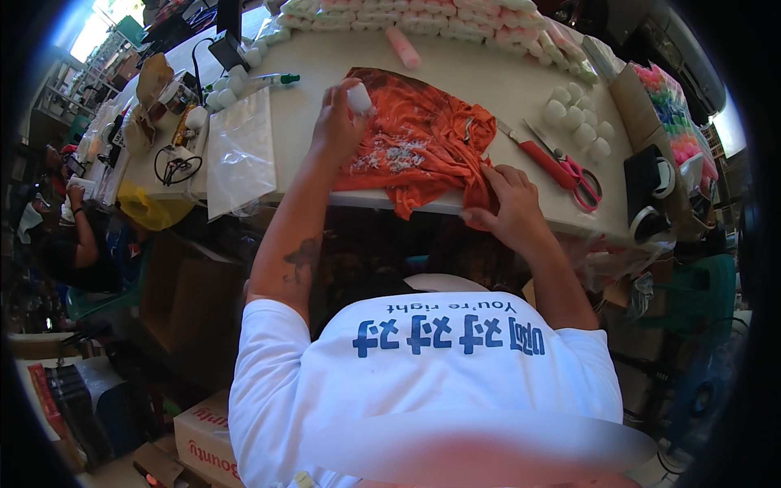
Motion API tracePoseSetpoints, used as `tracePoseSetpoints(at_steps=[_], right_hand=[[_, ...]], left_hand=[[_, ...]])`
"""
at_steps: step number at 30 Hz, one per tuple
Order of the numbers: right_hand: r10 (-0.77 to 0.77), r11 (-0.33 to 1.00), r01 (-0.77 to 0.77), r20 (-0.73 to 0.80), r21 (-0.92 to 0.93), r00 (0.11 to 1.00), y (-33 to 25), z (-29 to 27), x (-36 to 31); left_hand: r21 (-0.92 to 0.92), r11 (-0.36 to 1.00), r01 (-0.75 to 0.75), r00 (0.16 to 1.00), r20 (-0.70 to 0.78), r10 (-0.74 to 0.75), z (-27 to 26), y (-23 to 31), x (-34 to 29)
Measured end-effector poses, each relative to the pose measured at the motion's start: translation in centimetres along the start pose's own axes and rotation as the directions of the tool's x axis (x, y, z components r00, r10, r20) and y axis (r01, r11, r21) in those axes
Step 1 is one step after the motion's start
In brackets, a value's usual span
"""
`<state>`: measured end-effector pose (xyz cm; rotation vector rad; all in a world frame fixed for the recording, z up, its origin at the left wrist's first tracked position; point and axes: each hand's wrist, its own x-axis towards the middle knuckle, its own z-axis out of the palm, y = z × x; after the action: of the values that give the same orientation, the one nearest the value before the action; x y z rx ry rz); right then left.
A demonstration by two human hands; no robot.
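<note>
An orange cloth [407, 122], rumpled at its right side, lies over the near edge of the table with white shavings [399, 154] scattered on it. Above its left part, my left hand [335, 120] is closed around a short white cylinder [359, 99] with a rounded end. My right hand [514, 203] grips the bunched right edge of the cloth, its thumb and fingers on either side of a fold. Scissors with pink handles [587, 183] and a red-handled knife [547, 163] lie just right of the cloth.
Several similar white cylinders [579, 118] stand at the right. Wrapped bundles [423, 16] line the table's back, with a pink cylinder [403, 47] before them. Clear plastic bags [242, 154] lie at the left. An open carton [643, 106] bounds the right end. Another person [81, 244] sits far left.
</note>
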<state>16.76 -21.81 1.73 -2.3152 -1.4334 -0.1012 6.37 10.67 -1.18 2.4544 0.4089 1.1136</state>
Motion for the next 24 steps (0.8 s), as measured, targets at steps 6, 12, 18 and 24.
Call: tracePoseSetpoints(at_steps=[6, 12, 18, 24], right_hand=[[0.091, 0.844, -0.104, 0.050, 0.527, 0.995, -0.4, 0.6, 4.4], [-0.242, 0.881, 0.251, -0.073, 0.401, 0.968, -2.1, 3.7, 8.7], [-0.331, 0.888, 0.286, 0.068, 0.361, 0.941, -3.6, 4.3, 11.8], [-0.321, 0.936, 0.351, 0.378, -0.013, 0.868, -5.3, 3.1, 13.9]], left_hand=[[-0.117, 0.886, 0.449, 0.893, 0.086, -0.442, 1.6, -1.6, 1.8], [-0.374, 0.801, 0.467, 0.883, 0.236, -0.405, 0.1, 0.0, 0.5], [-0.680, 0.570, 0.462, 0.887, 0.365, -0.284, -2.5, 2.0, -3.1], [-0.654, 0.570, 0.498, 0.866, 0.347, -0.359, -3.1, 2.8, -5.3]])
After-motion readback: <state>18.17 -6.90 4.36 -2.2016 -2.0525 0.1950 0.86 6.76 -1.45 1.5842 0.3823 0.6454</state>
